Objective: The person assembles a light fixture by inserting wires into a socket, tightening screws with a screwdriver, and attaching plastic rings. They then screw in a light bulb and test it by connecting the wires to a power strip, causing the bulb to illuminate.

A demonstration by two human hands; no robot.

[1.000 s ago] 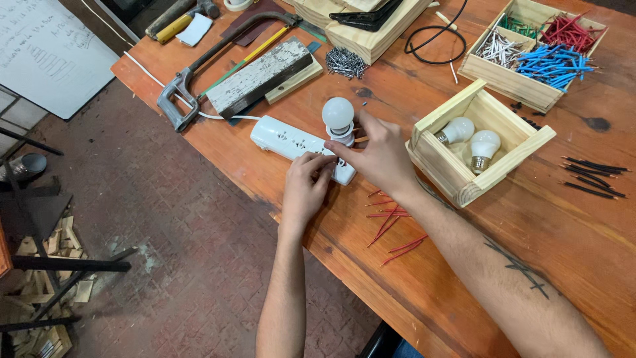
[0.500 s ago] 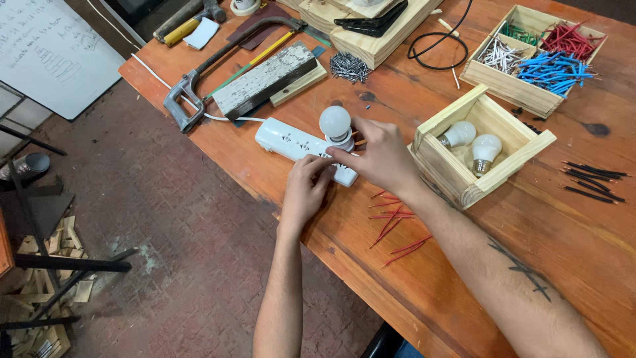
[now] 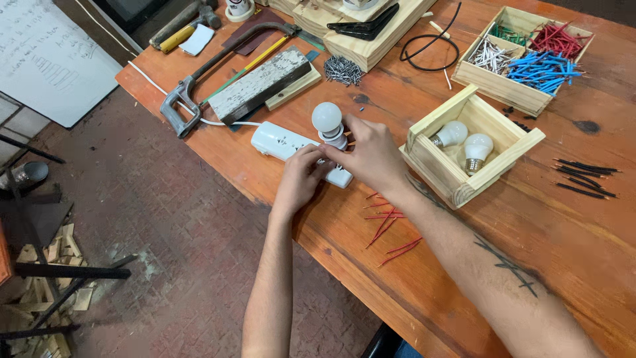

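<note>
A white power strip [image 3: 281, 140] lies near the front edge of the wooden table [image 3: 543, 232]. A white round bulb [image 3: 327, 119] stands upright in a socket on the strip. My left hand [image 3: 301, 179] presses down on the strip's near end. My right hand [image 3: 371, 156] reaches over the strip, its fingers closed around the socket at the bulb's base. Both hands cover the near end of the strip.
A small wooden box [image 3: 474, 149] with two bulbs sits right of my hands. Red wire pieces [image 3: 387, 222] lie nearer me, black ones [image 3: 583, 179] at right. A hacksaw [image 3: 199, 76], a block [image 3: 262, 83], nails [image 3: 343, 69] and a compartment box of coloured wires [image 3: 523, 56] lie further back.
My hands stay on the strip and the bulb's base. The fingers shift slightly; the bulb remains upright in the same spot.
</note>
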